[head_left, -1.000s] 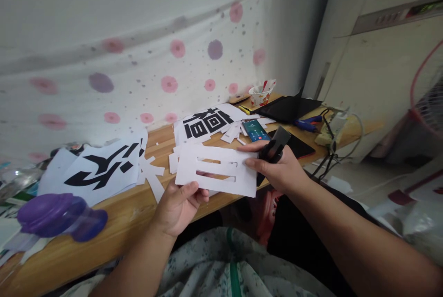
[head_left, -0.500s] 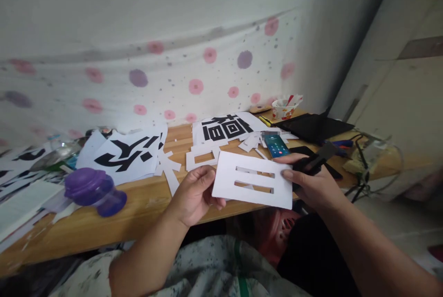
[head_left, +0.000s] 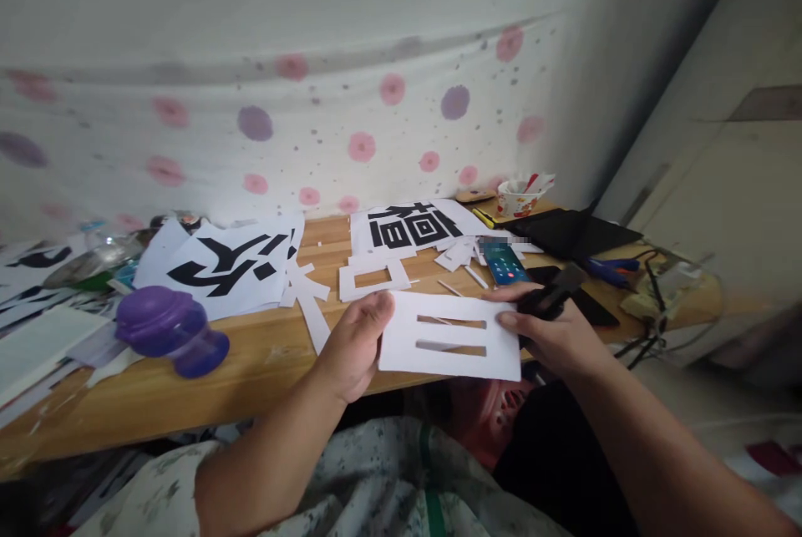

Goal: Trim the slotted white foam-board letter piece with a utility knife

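Observation:
Both hands hold a white paper piece (head_left: 452, 336) with two long slots cut through it, just above the front edge of the wooden desk (head_left: 263, 357). My left hand (head_left: 354, 345) pinches its left edge. My right hand (head_left: 553, 335) presses its right edge with thumb and forefinger, and also grips a black cutter (head_left: 551, 293) that points away to the right.
On the desk lie printed sheets with big black characters (head_left: 219, 265) (head_left: 410, 226), white paper offcuts (head_left: 373, 276), a lit phone (head_left: 503, 262), a purple bottle on its side (head_left: 166, 328), a paper cup (head_left: 519, 196), black cases (head_left: 567, 232) and cables (head_left: 645, 303). A spotted cloth hangs behind.
The view swung left and settled. The slotted paper came a little lower and closer to me, still held by both hands; the cutter stays in my right hand.

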Action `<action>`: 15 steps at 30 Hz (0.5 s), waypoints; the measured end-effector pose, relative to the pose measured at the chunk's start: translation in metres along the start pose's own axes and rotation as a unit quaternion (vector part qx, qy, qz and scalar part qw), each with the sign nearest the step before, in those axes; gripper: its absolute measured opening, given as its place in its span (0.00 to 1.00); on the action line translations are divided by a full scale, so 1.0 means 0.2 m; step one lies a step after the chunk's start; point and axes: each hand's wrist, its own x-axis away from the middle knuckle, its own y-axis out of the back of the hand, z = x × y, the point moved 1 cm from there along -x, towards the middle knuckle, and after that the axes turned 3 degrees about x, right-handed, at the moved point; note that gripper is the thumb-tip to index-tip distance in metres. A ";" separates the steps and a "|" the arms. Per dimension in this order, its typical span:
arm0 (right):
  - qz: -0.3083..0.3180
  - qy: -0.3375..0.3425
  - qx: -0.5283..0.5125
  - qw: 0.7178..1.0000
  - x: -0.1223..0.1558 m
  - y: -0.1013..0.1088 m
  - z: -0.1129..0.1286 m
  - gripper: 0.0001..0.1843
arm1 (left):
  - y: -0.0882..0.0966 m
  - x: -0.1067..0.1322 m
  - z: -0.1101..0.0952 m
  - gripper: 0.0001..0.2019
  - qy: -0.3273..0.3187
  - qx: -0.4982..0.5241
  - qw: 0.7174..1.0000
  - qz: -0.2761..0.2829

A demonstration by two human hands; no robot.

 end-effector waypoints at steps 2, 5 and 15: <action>0.037 0.015 0.040 0.998 0.00 -0.02 0.00 0.16 | 0.00 0.00 0.01 0.18 0.036 -0.021 0.999 0.006; 0.041 0.034 0.051 0.997 0.00 -0.05 0.01 0.18 | 0.00 -0.01 0.01 0.18 0.043 -0.031 0.998 -0.031; -0.037 -0.078 -0.055 0.995 0.08 -0.19 0.06 0.20 | 0.03 -0.02 0.03 0.21 -0.019 -0.014 0.992 -0.120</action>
